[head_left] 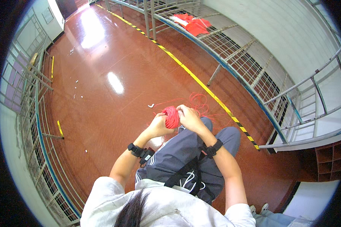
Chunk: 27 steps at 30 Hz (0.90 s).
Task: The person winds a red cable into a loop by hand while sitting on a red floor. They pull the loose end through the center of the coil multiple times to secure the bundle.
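A ball of red cord [172,117] is held in front of my knees. My left hand [158,125] wraps round its left side, fingers closed on it. At its right edge, my right hand [189,118] has its fingers bent and pressed together by the ball; they seem to pinch a strand, though the strand there is too fine to make out. Loose loops of red cord [198,101] trail over the floor just beyond my right hand. Both wrists wear black straps.
Metal bed frames with wire mesh stand along the left [39,125] and right [250,72] walls. An orange-red cloth [193,24] lies on the right frame. Yellow-black tape [189,72] crosses the brown floor [102,106]. White scraps lie about. Another person's shoes [264,207] show at lower right.
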{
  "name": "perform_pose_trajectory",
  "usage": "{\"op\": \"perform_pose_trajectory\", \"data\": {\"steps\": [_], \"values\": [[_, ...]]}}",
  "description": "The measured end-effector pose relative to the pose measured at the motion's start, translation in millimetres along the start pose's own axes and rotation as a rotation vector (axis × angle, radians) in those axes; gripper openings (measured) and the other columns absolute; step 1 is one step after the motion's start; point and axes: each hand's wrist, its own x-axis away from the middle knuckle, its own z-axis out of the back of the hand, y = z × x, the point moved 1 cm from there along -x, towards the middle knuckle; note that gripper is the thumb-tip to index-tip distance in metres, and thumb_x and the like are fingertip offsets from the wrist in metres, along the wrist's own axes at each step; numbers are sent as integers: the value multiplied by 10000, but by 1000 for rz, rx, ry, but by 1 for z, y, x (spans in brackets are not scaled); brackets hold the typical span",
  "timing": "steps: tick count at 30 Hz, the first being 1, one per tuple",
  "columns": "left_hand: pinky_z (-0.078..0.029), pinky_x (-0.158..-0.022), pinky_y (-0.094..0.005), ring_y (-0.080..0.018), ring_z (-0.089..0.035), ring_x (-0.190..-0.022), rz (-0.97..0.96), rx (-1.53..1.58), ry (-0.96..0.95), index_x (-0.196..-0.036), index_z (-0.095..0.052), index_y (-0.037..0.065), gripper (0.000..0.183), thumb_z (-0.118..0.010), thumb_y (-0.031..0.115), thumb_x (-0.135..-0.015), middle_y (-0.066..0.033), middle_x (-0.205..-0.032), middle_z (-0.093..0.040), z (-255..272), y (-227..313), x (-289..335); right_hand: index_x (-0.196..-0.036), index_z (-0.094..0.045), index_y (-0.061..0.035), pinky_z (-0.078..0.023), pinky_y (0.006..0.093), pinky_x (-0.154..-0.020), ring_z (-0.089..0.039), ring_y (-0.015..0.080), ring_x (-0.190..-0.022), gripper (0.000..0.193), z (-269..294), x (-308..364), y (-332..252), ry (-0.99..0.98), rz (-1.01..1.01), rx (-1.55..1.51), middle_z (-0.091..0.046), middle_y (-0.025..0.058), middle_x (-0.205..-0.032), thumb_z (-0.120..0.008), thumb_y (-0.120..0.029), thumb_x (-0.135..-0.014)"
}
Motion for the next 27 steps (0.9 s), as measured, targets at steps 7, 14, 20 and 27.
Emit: {"op": "perform_pose_trajectory", "data": {"steps": [7,14,20,27], "values": [[-405,-846,-371,-283,-588,-753,172,-307,418,-776,-605,33,235,-698,157,-599,-155,-768,-617,-4,5,-21,-950,-519,-12,-456,457,-664,-576,411,-757,173,2,3,-24,-63,-11,238,-587,255,-766,-486,-145,-844],[-434,-605,-242,-72,-501,-657,374,626,366,-737,-584,25,156,-690,109,-660,-17,-670,-576,13,12,-29,-853,-518,-10,-422,475,-615,-561,413,-727,80,3,8,-36,61,195,-52,-579,238,-752,-501,-83,-824],[-451,-776,-289,-151,-585,-813,288,1157,253,-948,-578,-4,232,-624,106,-749,-60,-874,-611,32,24,-21,-865,-533,-7,-430,435,-608,-564,396,-736,81,10,16,-40,67,213,-106,-583,211,-781,-510,-74,-827],[-442,-866,-353,-191,-565,-943,258,1410,392,-1067,-525,5,303,-531,243,-881,-103,-1011,-591,43,22,-29,-908,-556,-2,-426,330,-579,-573,231,-628,113,11,25,-32,16,38,-261,-579,153,-719,-531,-97,-852]]}}
